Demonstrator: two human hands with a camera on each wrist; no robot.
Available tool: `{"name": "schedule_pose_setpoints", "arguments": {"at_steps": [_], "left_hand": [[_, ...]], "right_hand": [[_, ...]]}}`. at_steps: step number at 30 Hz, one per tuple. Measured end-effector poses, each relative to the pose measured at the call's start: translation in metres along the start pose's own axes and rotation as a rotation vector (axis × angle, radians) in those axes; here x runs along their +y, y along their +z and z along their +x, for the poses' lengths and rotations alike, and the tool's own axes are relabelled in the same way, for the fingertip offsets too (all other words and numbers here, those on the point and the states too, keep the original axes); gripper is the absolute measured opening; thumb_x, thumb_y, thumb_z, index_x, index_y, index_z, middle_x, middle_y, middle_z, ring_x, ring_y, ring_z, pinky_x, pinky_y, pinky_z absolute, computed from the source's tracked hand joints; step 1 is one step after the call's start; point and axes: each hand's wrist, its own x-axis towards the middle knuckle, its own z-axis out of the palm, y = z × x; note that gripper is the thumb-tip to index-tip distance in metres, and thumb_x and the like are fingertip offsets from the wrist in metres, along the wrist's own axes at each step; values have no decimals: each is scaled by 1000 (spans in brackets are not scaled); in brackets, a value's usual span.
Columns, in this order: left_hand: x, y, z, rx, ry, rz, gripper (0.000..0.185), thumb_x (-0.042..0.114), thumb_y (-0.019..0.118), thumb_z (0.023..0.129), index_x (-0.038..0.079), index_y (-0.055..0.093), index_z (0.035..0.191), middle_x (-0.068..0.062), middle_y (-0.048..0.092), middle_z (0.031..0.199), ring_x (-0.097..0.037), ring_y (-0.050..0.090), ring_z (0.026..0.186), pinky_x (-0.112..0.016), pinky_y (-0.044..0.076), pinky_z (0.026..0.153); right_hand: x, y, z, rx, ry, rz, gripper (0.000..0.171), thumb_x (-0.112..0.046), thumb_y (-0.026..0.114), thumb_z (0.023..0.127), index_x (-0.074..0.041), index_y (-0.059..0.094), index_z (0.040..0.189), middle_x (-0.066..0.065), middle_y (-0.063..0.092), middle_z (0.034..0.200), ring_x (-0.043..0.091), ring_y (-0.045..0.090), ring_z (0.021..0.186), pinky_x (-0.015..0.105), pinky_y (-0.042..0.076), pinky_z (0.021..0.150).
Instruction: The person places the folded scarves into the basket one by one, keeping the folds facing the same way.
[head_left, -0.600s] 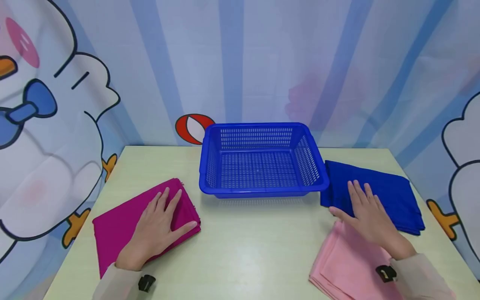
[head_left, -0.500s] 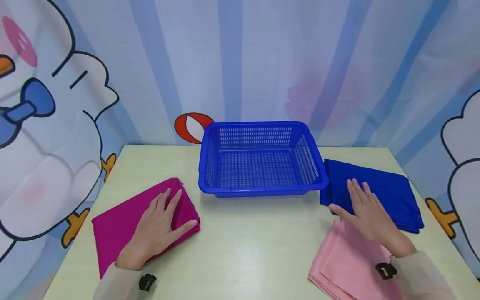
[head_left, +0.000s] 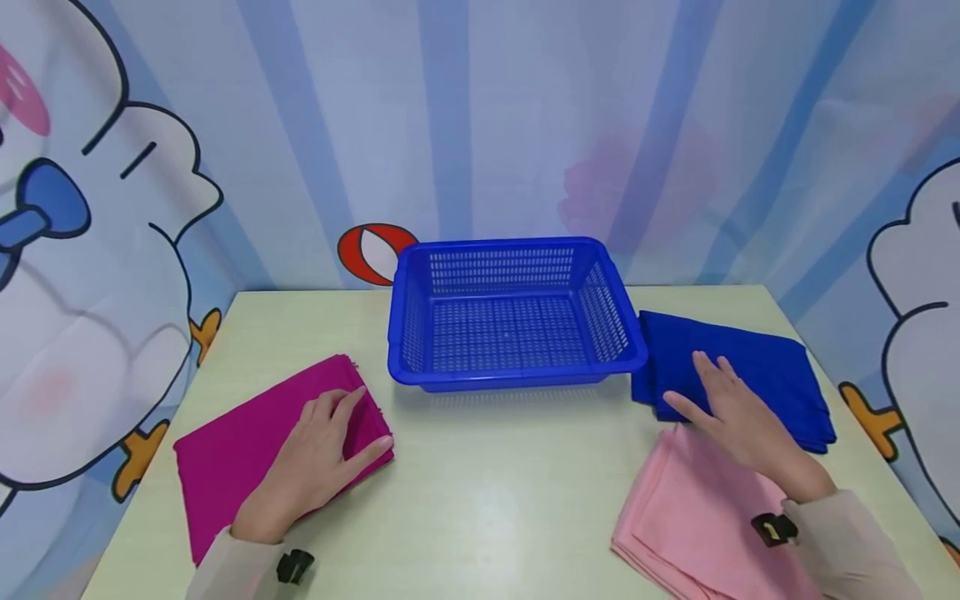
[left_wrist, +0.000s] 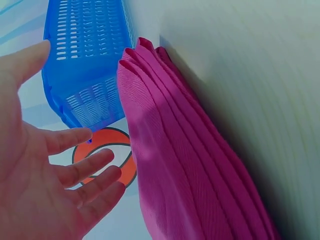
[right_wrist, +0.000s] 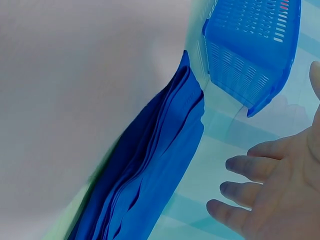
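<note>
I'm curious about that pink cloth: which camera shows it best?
The head view: the pink cloth lies folded at the table's near right, beneath the right hand's wrist, its near edge cropped. Neither wrist view shows it; they catch the magenta cloth and blue cloth.

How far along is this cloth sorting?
Barely begun. The blue plastic basket holds nothing. The left hand rests on the folded magenta cloth, the right hand over the folded dark blue cloth; the folded pink cloth lies untouched.
</note>
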Motion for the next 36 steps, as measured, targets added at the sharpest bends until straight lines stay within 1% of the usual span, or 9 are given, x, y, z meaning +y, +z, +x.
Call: {"name": "schedule_pose_setpoints", "arguments": {"at_steps": [5,9,13,18,21,24,27,33,36], "left_hand": [[0,-2,4,-20,6,-40,88,63,57,93,3,34,153,-23,39,146,-41,38,131,-61,48,97],[1,-7,8,-37,8,-99,84,57,54,97,0,31,153,-25,37,148,-44,36,133,-63,43,100],[2,-12,13,-25,12,-159,79,55,49,101,-2,31,153,-26,35,150,-45,34,137,-65,37,105],[2,-18,20,-18,-32,-210,77,55,43,102,-1,29,154,-26,33,153,-45,30,140,-66,33,107],[3,-20,26,8,-49,-236,76,55,41,103,-2,30,153,-26,36,151,-44,33,138,-65,36,106],[3,-20,34,51,-43,-266,74,54,39,104,-3,32,152,-25,44,142,-41,44,129,-61,44,101],[4,-21,41,76,-42,-293,73,53,38,104,-3,33,151,-24,47,138,-39,50,122,-58,49,96],[8,-24,54,86,-61,-352,72,52,36,105,-3,33,152,-24,46,142,-40,51,124,-58,48,98],[10,-26,59,84,-80,-419,68,49,37,106,-3,35,151,-25,49,140,-40,55,121,-56,48,99]], "right_hand": [[2,-2,-3,-16,38,20,94,-57,45,101,5,1,156,35,4,159,51,-1,145,77,11,106],[6,-4,-6,-23,68,31,94,-58,44,102,3,-1,157,35,3,158,52,-1,145,79,11,104],[10,-7,-10,-14,78,39,92,-57,43,102,3,1,157,36,6,158,54,0,144,80,11,103],[14,-10,-14,-8,70,51,88,-55,42,104,5,5,156,38,10,156,56,4,143,79,12,103],[16,-11,-15,-6,69,51,87,-55,42,104,5,6,156,39,13,155,57,8,142,79,14,103],[16,-11,-16,-4,67,48,87,-55,42,103,6,8,156,41,16,153,59,13,140,78,16,103],[17,-10,-17,-6,55,51,86,-54,43,104,6,10,156,41,19,153,60,16,139,78,18,103],[15,-8,-21,-11,33,68,83,-50,46,104,8,17,155,39,24,152,60,20,137,78,22,102],[12,-6,-22,-22,44,69,86,-53,50,102,9,21,154,39,26,151,60,21,136,78,24,100]]}}
